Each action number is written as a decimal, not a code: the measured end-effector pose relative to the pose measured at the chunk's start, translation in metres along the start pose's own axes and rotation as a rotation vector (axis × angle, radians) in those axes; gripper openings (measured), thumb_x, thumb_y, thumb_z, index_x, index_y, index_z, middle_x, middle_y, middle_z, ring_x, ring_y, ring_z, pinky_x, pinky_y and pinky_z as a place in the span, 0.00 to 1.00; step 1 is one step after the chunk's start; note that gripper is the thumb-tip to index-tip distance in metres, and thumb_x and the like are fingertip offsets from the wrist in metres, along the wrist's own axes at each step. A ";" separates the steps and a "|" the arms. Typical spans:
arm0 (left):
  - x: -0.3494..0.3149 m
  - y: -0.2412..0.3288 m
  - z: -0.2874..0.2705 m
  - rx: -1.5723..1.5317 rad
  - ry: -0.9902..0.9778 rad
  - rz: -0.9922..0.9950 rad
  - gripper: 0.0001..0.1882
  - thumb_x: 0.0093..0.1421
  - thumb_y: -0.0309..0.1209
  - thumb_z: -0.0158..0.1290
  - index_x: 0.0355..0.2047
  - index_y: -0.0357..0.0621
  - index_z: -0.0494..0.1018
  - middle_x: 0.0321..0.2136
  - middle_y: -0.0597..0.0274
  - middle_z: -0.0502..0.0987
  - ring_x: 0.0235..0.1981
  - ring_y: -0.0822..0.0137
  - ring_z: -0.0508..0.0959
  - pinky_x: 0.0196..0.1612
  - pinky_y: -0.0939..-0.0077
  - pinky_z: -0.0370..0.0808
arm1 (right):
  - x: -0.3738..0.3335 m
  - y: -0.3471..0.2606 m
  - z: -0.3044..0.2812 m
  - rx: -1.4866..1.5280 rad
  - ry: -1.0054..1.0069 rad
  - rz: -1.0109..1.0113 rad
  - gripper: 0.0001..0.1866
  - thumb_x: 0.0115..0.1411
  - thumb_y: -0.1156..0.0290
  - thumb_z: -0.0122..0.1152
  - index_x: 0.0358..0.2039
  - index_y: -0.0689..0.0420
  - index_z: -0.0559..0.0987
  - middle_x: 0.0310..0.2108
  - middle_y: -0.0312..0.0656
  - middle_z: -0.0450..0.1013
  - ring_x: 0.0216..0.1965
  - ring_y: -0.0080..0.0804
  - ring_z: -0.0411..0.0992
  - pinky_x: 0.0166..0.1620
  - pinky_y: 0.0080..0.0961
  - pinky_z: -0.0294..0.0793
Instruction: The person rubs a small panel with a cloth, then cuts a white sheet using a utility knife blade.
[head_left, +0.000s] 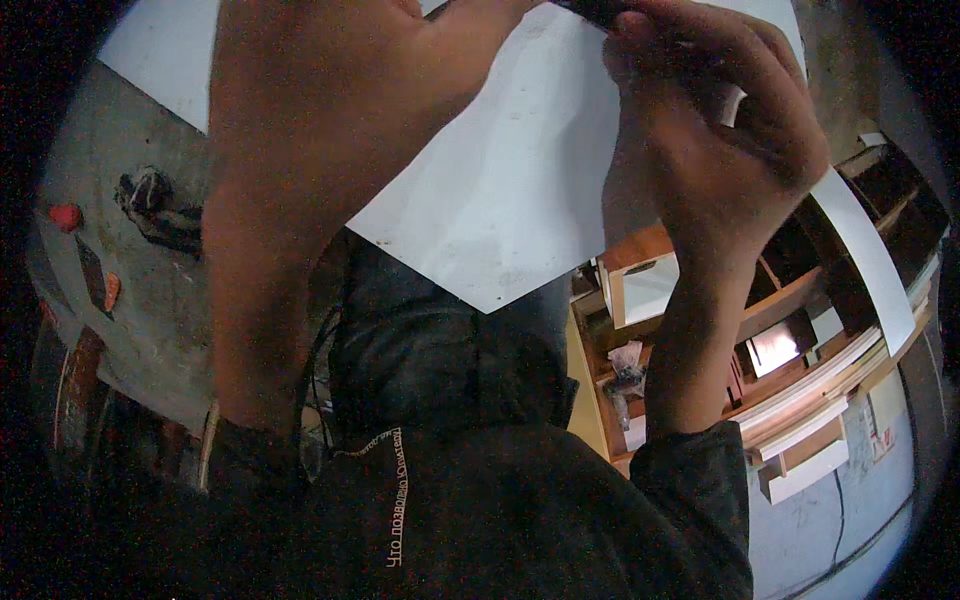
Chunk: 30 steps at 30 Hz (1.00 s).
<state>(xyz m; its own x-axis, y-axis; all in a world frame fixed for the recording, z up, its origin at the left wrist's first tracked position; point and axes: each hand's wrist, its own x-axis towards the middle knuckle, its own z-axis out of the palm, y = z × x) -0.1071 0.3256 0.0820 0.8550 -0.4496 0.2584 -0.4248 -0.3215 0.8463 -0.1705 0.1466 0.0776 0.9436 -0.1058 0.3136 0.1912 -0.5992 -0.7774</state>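
A white flat panel [510, 190] lies below my hands, one corner pointing toward my body. My left hand [400, 60] is over the panel's left side at the top of the view. Its thumb stretches right toward a thin dark object [592, 10], and its other fingers are cut off by the upper edge. My right hand [725, 130] is over the panel's right side. Its fingers are curled and pressed together at the right end of the dark object, whose kind I cannot make out.
At the right stands wooden shelving [790, 290] with compartments, white boards and a clear plastic-wrapped item [627, 375]. On the floor at the left lie a dark crumpled bundle [160, 210], a red round thing [65, 217] and an orange-handled tool [112, 292].
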 end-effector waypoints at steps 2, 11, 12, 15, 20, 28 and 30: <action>0.000 0.011 0.000 0.048 0.026 -0.140 0.03 0.55 0.17 0.63 0.28 0.35 0.79 0.27 0.53 0.81 0.31 0.64 0.84 0.39 0.71 0.83 | 0.001 -0.014 0.004 -0.098 0.006 0.090 0.07 0.54 0.83 0.71 0.34 0.61 0.85 0.30 0.44 0.78 0.31 0.28 0.78 0.32 0.22 0.75; -0.024 0.052 -0.020 0.280 0.032 -0.164 0.05 0.54 0.17 0.63 0.30 0.37 0.79 0.29 0.53 0.81 0.32 0.63 0.84 0.41 0.71 0.83 | -0.008 -0.013 -0.002 0.028 -0.043 0.207 0.04 0.55 0.78 0.73 0.31 0.60 0.84 0.27 0.41 0.77 0.27 0.22 0.76 0.29 0.20 0.74; -0.028 0.051 -0.019 0.289 0.023 -0.167 0.05 0.54 0.17 0.63 0.30 0.37 0.80 0.30 0.54 0.81 0.33 0.63 0.84 0.41 0.71 0.82 | -0.009 -0.010 0.000 0.019 -0.044 0.190 0.04 0.55 0.78 0.73 0.31 0.60 0.84 0.27 0.41 0.77 0.27 0.22 0.76 0.29 0.20 0.74; -0.043 0.047 -0.018 0.316 0.013 -0.170 0.06 0.54 0.17 0.64 0.32 0.38 0.80 0.31 0.54 0.81 0.34 0.63 0.84 0.41 0.71 0.82 | -0.013 -0.003 0.000 0.000 -0.043 0.156 0.04 0.55 0.78 0.73 0.31 0.60 0.84 0.27 0.41 0.77 0.27 0.22 0.76 0.29 0.20 0.74; -0.058 0.035 -0.007 0.332 -0.011 -0.155 0.08 0.54 0.17 0.64 0.34 0.39 0.80 0.33 0.55 0.81 0.36 0.63 0.83 0.42 0.70 0.82 | -0.021 0.007 -0.005 -0.039 -0.070 0.113 0.05 0.55 0.78 0.73 0.32 0.59 0.85 0.27 0.40 0.76 0.28 0.22 0.75 0.29 0.20 0.74; -0.069 0.028 -0.007 0.390 -0.063 -0.112 0.11 0.54 0.18 0.64 0.38 0.41 0.81 0.37 0.56 0.80 0.40 0.62 0.82 0.44 0.70 0.81 | -0.017 0.008 -0.011 -0.088 -0.193 -0.041 0.06 0.54 0.78 0.73 0.33 0.58 0.85 0.26 0.39 0.76 0.28 0.22 0.75 0.30 0.20 0.73; -0.068 0.022 -0.005 0.404 -0.069 -0.091 0.12 0.54 0.18 0.65 0.39 0.42 0.81 0.38 0.56 0.80 0.41 0.62 0.82 0.44 0.70 0.80 | -0.017 0.008 -0.015 -0.120 -0.228 -0.081 0.06 0.54 0.78 0.73 0.33 0.58 0.85 0.26 0.39 0.76 0.28 0.22 0.74 0.30 0.21 0.73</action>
<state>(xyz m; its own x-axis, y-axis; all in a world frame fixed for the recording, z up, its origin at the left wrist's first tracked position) -0.1735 0.3530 0.0855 0.8784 -0.4546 0.1477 -0.4427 -0.6573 0.6099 -0.1892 0.1320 0.0737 0.9657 0.1196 0.2304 0.2478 -0.6894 -0.6807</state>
